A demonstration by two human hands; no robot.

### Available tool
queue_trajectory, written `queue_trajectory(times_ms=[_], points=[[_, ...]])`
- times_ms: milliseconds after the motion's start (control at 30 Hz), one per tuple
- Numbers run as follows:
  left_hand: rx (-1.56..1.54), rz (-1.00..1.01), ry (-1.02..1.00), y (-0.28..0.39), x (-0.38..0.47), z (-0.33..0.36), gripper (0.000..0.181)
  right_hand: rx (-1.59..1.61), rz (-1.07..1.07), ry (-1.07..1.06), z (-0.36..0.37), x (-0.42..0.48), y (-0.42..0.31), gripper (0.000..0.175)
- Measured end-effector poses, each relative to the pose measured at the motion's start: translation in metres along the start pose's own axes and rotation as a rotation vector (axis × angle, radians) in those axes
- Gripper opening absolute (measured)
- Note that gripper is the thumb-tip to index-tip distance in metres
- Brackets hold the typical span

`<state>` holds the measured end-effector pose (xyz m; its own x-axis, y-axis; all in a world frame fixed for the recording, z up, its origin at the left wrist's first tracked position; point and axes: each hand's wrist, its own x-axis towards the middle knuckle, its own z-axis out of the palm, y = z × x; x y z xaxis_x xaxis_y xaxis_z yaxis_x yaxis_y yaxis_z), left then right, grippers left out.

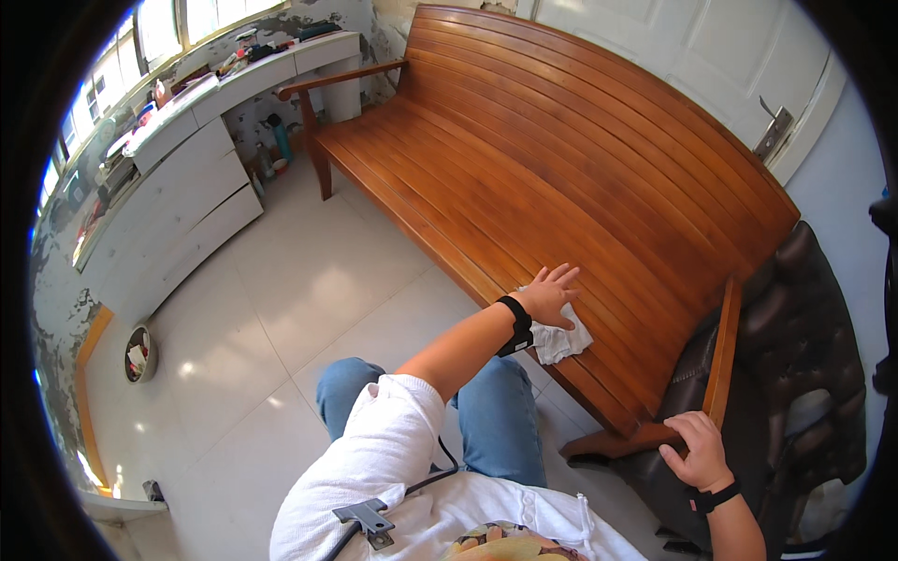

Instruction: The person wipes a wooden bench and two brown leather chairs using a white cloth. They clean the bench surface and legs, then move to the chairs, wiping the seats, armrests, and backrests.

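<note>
A slatted wooden bench (pixel 491 189) with a curved back stretches before me. Over a crumpled white cloth (pixel 565 345) near the seat's front edge, my left hand (pixel 551 298) is spread, palm down and fingers apart. Part of the cloth is hidden under the palm, and no finger is closed around it. My right hand (pixel 698 449) is at the front end of the bench's near armrest (pixel 722 357), fingers loosely bent and thumb apart. Whether it bears on the wood is hard to see. Both wrists wear black bands.
A tufted dark leather chair (pixel 793 350) stands right against the bench. A white drawer desk (pixel 203 182) with clutter on top runs below the window. Bottles (pixel 279 137) stand beneath it. A round bin (pixel 141 354) holding waste sits on the tiled floor (pixel 231 336). Behind the bench is a white door (pixel 673 49).
</note>
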<state>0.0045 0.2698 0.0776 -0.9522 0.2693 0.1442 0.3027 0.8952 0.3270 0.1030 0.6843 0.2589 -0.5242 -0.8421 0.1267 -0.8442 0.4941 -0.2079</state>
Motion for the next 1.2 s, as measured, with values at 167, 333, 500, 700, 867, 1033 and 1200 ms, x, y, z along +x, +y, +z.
queue_trajectory(times_ms=[167, 333, 500, 700, 867, 1033, 1200], points=[[-0.341, 0.341, 0.259, 0.047, -0.019, -0.070, 0.081, -0.032, -0.024, -0.104, -0.012, 0.014, -0.017, 0.053], [-0.468, 0.707, 0.310, 0.139, -0.074, -0.107, 0.086, -0.158, -0.383, -0.281, -0.030, 0.082, -0.054, 0.068], [-0.438, 0.584, 0.470, 0.154, -0.108, -0.107, 0.082, -0.133, -0.428, -0.645, 0.005, 0.152, -0.099, 0.058], [-0.381, 0.321, 0.526, 0.079, -0.134, -0.092, 0.063, 0.097, -0.484, -0.397, 0.073, 0.225, -0.116, 0.039], [-0.195, 0.246, 0.619, 0.044, -0.141, -0.089, 0.057, 0.215, -0.517, -0.327, 0.106, 0.258, -0.117, 0.039], [-0.115, 0.224, 0.679, 0.035, -0.150, -0.104, 0.057, 0.122, -0.631, -0.189, 0.114, 0.277, -0.123, 0.039], [-0.094, 0.179, 0.767, 0.018, -0.151, -0.120, 0.056, -0.029, -0.653, -0.111, 0.106, 0.292, -0.121, 0.030]])
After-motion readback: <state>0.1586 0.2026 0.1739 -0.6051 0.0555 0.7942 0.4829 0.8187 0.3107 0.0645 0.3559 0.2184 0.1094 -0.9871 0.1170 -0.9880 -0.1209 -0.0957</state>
